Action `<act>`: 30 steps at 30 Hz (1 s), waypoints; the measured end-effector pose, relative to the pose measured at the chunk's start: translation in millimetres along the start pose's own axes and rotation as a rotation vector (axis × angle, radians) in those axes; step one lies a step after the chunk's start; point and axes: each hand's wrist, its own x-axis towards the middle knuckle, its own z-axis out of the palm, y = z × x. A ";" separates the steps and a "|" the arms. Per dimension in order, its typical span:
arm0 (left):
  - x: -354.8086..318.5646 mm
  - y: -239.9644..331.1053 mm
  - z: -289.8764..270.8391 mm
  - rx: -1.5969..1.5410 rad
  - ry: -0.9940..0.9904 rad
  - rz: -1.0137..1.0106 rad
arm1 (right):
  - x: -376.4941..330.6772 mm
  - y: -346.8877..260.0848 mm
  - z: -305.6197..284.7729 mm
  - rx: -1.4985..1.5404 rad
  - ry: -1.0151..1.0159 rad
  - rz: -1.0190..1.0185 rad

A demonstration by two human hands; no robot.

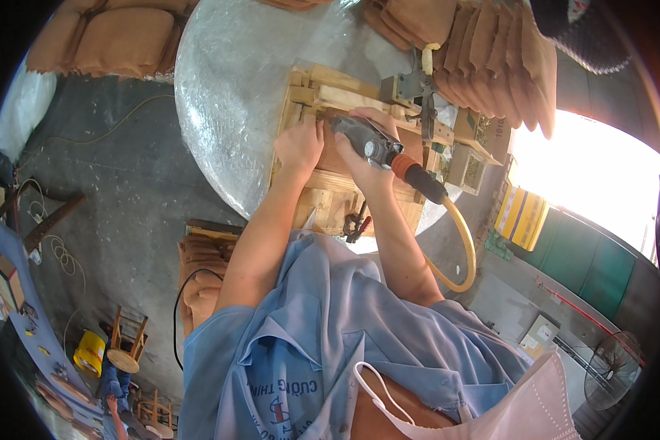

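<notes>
At 8 o'clock, a long blue bench (40, 348) runs along the rim, with a yellow bucket (89, 355), a wooden stool (123, 360) and a co-worker (112, 383) in blue just right of it. Brown shaped panels (125, 40) are stacked toward 10 o'clock. Right of them, a round bench (216, 125) covered in clear film carries a wooden jig (315, 180) at 12 o'clock.

The left hand (301, 147), near 11 o'clock, has its fingers curled in at the jig's left part; I cannot tell whether it grips anything. A brown panel (331, 157) lies in the jig, between and beneath the hands. At 1 o'clock, the right hand (374, 150) is closed around a grey power tool (364, 139), its head pointing toward the left hand. From its orange-and-black coupling (422, 180), a yellow hose (468, 246) loops down toward 4 o'clock.

A metal toggle clamp (427, 95) sits at the jig's 1 o'clock corner, with more brown panels (499, 66) beyond. A fan (612, 370) stands at 4 o'clock.
</notes>
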 end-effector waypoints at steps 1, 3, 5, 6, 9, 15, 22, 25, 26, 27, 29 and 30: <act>0.4 0.5 -0.9 -0.002 -0.002 -0.004 | 0.2 0.1 0.2 -0.001 -0.001 -0.007; 0.4 3.2 -4.6 -0.009 -0.038 -0.038 | 0.2 0.4 0.5 0.000 0.000 -0.007; 3.6 7.2 -10.2 -0.002 -0.086 -0.085 | -0.2 1.0 0.5 0.007 0.004 0.007; 7.3 9.9 -11.5 0.006 -0.118 -0.111 | -0.9 1.0 0.2 0.009 -0.007 0.021; 18.5 11.6 -18.2 -0.001 -0.172 -0.152 | -1.8 0.8 0.6 0.009 -0.035 0.055; 26.5 15.3 -29.7 0.017 -0.243 -0.221 | 14.3 -0.6 12.7 -0.007 -0.026 0.086; 25.0 20.6 -40.4 0.056 -0.301 -0.232 | 13.0 17.6 17.8 0.109 -0.071 0.200; 23.6 24.3 -38.3 0.040 -0.253 -0.235 | 22.2 16.0 9.8 0.011 -0.017 -0.011; 22.3 24.4 -37.9 0.015 -0.270 -0.227 | 25.0 15.4 5.0 0.051 -0.008 0.053; 23.0 22.9 -38.4 -0.008 -0.276 -0.217 | 29.2 15.3 0.8 0.097 0.002 0.108; 18.7 8.0 -38.0 -0.156 -0.263 -0.161 | 31.6 18.0 -6.7 0.082 0.011 0.064; 16.9 -13.2 -35.1 -0.276 -0.219 -0.128 | 26.1 5.5 -6.5 0.046 0.033 0.126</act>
